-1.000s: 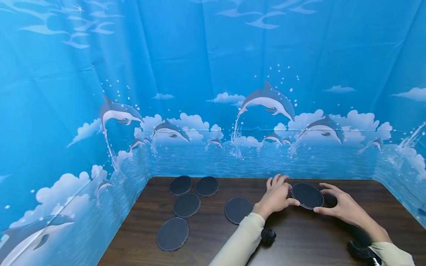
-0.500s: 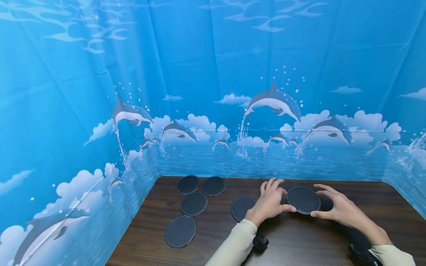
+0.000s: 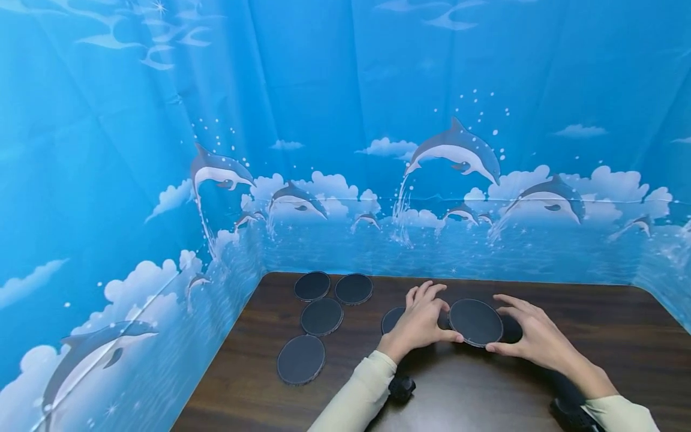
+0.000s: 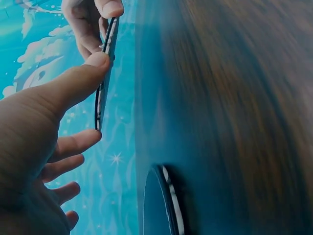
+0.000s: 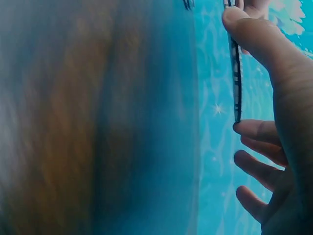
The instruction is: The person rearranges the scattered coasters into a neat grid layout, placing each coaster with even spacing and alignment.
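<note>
Both hands hold one round black coaster [image 3: 475,323] between them, raised over the brown table [image 3: 518,396]. My left hand [image 3: 418,321] has its thumb and index fingertip at the coaster's left edge, the other fingers spread. On the opposite edge my right hand [image 3: 540,336] pinches it with thumb and index finger. The left wrist view shows this held coaster [image 4: 103,93] edge-on and clear of the table, with a pale band along its rim. Another black coaster [image 3: 391,318] lies partly hidden behind the left hand; the left wrist view also shows a coaster [image 4: 164,210] on the table below.
On the table's left side lie several more black coasters, among them a front one [image 3: 301,360] and a back one [image 3: 312,286]. A blue dolphin-print curtain [image 3: 345,120] stands behind and along the sides of the table.
The hands have moved left with the held coaster, and the left hand now covers more of the coaster lying behind it. The head view has shifted slightly.
</note>
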The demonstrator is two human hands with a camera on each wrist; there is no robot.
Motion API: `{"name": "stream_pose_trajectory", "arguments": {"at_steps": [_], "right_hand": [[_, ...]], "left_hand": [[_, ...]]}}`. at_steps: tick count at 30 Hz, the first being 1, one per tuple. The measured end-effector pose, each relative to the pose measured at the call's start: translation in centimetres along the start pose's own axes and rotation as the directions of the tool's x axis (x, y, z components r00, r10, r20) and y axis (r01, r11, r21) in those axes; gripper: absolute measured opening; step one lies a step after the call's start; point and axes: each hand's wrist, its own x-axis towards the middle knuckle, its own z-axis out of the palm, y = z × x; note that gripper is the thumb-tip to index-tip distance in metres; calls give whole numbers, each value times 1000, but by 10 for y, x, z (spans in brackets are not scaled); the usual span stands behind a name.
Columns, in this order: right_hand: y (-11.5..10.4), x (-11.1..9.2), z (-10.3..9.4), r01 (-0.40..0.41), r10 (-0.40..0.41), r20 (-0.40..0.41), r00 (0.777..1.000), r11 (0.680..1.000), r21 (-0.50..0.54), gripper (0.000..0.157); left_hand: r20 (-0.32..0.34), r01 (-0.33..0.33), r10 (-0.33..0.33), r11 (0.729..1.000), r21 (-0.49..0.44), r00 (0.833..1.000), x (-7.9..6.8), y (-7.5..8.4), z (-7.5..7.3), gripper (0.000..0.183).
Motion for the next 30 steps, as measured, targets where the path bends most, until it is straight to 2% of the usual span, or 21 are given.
{"name": "stream_pose_trajectory", "arguments": {"at_steps": [6,12,19,30], "right_hand": [[-10,5,7,15,-15,2,1000,1000,-15,84],[-15,5,14,11,-11,9,1000,1000,-16,87],[-21,3,26,-27,28,42,999,1000,-8,98],[-23,5,33,-40,41,95,995,999,-10,91]], "left_hand": [[21,3,-4,1000,14,1000,-7,-9,-8,58],[62,3,-4,1000,4,998,-14,-17,-6,58],[119,5,-8,1000,29,993,-20,-20,-3,56],[144,5,-13,998,60,989,-22,-24,-2,55]]}}
